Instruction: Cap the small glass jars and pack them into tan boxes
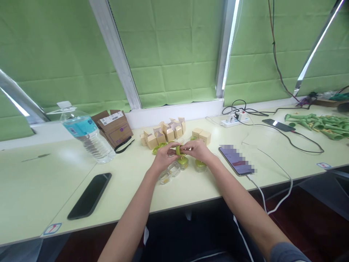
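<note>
In the head view, my left hand (164, 157) and my right hand (199, 150) meet over the table, both with fingers closed on a small green lid (178, 150) tilted on edge between them. Just below it sits a small clear container with a green lid (183, 162). Another green-lidded container (201, 165) stands under my right wrist. Beside my left hand are small clear containers without lids (165, 177). More green lids (158, 149) lie behind my left hand, partly hidden by it.
Small open cardboard boxes (159, 135) stand behind my hands, with closed ones (205, 136) to their right. A water bottle (88, 134), a brown carton (116, 127) and a black phone (89, 195) are on the left. To the right are a charging phone (236, 160), a power strip (235, 120) and green cone-shaped pieces (324, 123).
</note>
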Available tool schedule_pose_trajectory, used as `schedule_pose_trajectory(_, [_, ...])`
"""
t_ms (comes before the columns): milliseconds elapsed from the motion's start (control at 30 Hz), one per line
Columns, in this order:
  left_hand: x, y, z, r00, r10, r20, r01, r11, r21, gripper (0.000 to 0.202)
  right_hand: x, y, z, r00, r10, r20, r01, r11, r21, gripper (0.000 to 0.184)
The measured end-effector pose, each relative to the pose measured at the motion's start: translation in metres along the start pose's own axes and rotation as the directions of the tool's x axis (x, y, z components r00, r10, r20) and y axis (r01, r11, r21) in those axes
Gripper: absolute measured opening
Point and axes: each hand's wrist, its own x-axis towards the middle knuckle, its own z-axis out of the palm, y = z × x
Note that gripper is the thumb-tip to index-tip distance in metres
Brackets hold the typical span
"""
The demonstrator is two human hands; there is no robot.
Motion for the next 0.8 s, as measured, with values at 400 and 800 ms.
schedule_pose_trajectory(400, [0.0015,-0.0032,0.0003,0.997,-0.075,-0.033,0.074,0.997,-0.023,0.043,0.0009,-0.0032,-0.0038,0.998,-0.009,0.064,0.009,1.0,0.002,0.015])
schedule_pose_trajectory(800, [0.0031,-0.0054,0.0012,0.994,-0.09,-0.069,0.085,0.994,-0.072,0.04,-0.0007,0.0007,-0.0018,0.988,0.107,-0.114,-0.097,0.991,0.097,0.024])
